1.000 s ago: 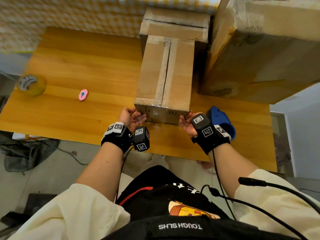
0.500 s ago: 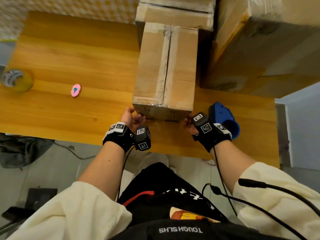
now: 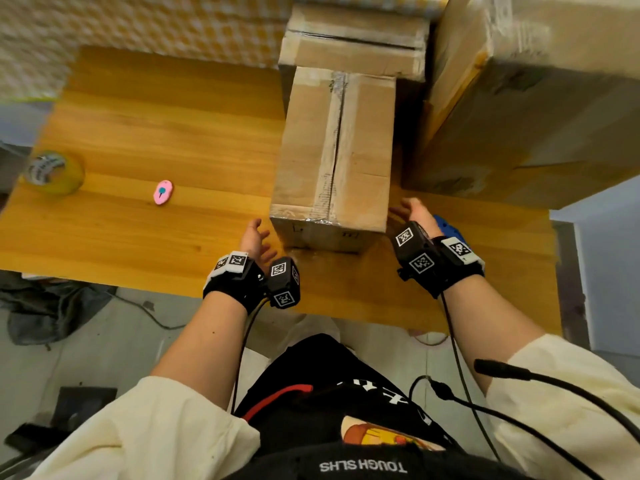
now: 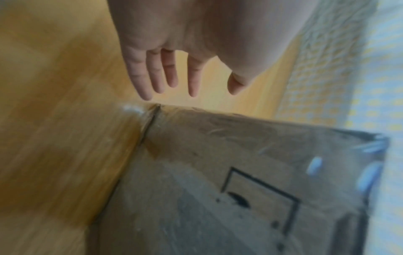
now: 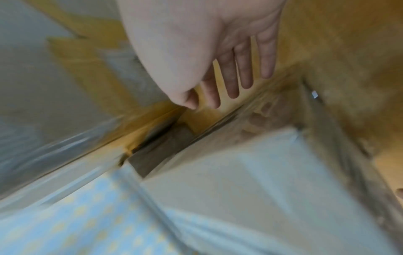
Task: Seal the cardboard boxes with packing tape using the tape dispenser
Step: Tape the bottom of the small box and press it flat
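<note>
A long cardboard box [image 3: 332, 150] lies lengthwise on the wooden table [image 3: 138, 133], a strip of clear tape along its top seam. My left hand [image 3: 254, 237] hovers just off its near left corner, fingers straight, holding nothing; the left wrist view shows the same hand [image 4: 174, 72] above the box's end face [image 4: 218, 189]. My right hand [image 3: 414, 213] is spread beside the near right corner, also empty, and in the right wrist view the hand [image 5: 229, 77] is blurred. The blue tape dispenser [image 3: 446, 228] lies on the table behind my right wrist, mostly hidden.
A second taped box [image 3: 353, 43] stands behind the long one, and a large box [image 3: 536, 98] fills the right back. A yellow tape roll [image 3: 53, 173] and a small pink object [image 3: 162, 192] lie on the left part of the table. A checked cloth [image 3: 138, 26] hangs behind.
Both hands have let go of the box's near bottom corners and drawn outward, fingers spread. The box rests on the table, slightly farther from the front edge.
</note>
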